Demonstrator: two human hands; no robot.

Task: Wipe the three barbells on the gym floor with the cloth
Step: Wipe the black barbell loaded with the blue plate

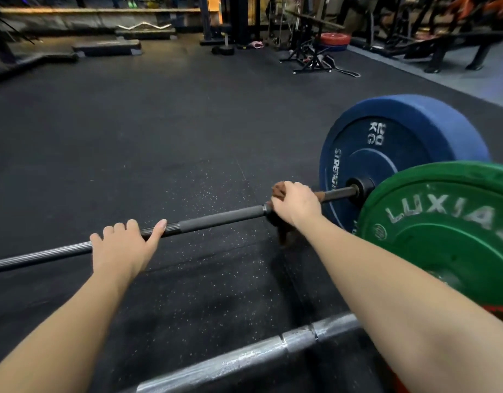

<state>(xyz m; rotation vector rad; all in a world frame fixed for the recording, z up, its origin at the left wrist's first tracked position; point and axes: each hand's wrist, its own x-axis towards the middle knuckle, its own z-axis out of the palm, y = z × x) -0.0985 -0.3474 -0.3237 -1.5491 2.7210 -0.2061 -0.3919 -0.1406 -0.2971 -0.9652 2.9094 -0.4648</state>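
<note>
With the right hand [297,207] gripping the cloth [278,191] round the bar [222,218] and the left hand [122,245] curled over it, the bar may roll and slip the cloth loose.

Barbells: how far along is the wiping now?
Done: nothing shows as finished. In hand: the right hand grips the brown cloth around the far bar near the blue plate; the left hand holds that bar. Left: the near silver bar; no third barbell is in view.
</note>
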